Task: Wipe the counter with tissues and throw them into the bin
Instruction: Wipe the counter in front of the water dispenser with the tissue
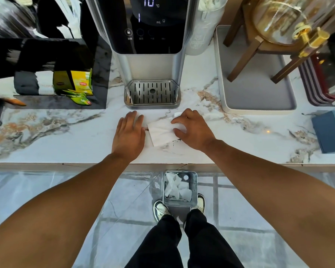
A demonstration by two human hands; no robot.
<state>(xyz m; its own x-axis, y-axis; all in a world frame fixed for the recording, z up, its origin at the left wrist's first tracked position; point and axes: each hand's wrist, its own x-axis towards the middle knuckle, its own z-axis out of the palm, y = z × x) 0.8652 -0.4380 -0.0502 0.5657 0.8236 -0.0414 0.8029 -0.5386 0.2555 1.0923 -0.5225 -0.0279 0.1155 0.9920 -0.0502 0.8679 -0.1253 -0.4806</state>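
A white tissue (pixel 161 132) lies flat on the marble counter (pixel 66 140) in front of the water dispenser. My right hand (pixel 193 130) presses down on the tissue's right side with its fingers bent over it. Small dark crumbs (pixel 175 141) sit at the tissue's near edge. My left hand (pixel 131 132) rests flat on the counter just left of the tissue, fingers together, holding nothing. On the floor below the counter edge, between my feet, stands a small square bin (pixel 180 205) with crumpled white tissues inside.
A water dispenser with a metal drip tray (pixel 152 93) stands behind my hands. A grey tray (pixel 255 89) with a wooden stand is at the right, a blue box (pixel 331 130) further right, yellow tea packets (pixel 75 86) at the left.
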